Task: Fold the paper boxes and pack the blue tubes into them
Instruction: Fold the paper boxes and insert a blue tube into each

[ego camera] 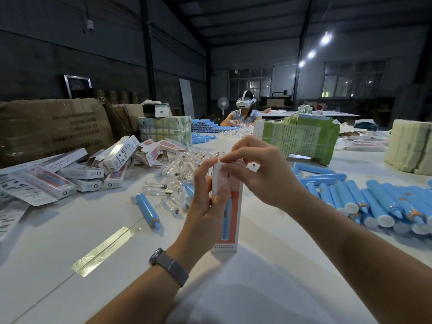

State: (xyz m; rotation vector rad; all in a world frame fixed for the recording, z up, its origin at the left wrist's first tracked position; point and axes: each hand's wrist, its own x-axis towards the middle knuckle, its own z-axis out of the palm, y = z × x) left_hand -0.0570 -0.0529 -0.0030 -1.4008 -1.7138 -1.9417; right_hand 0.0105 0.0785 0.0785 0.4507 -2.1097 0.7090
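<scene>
Hands (205, 206) (259, 169) hold box (230, 220) upright (long axis vertical).

I am looking across a white table (268, 288) into a dim warehouse with dark walls (58, 54) and a dark beamed roof (245, 17). Three ceiling lamps (325, 39) glow at right above the gridded windows (353, 83), and a standing fan (223, 104) waits far back.
</scene>
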